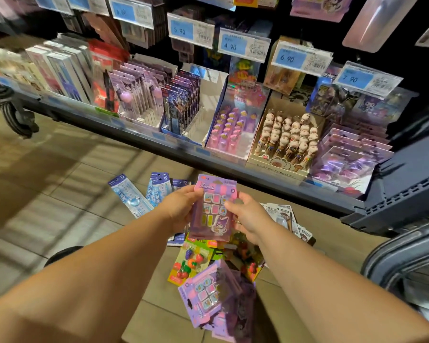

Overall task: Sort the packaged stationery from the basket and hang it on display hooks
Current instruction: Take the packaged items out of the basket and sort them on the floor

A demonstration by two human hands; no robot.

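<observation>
A stocked shelf (233, 144) filled the upper frame above a tiled floor (60, 194) strewn with packs at lower centre. The left hand (181, 206) and right hand (250, 216) together pinched one purple pack (212, 211) by its side edges, mid-frame. It was best kept face-up, hang-hole uppermost, then matched to a hook of like stock. Three blue packs (157, 191) lay left of it — two fruit packs (191, 264) below.

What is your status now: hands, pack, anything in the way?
Left hand and right hand grip purple pack by its sides. Pack upright, not yet hung. Other packs on floor below; path to shelf looks free.
</observation>
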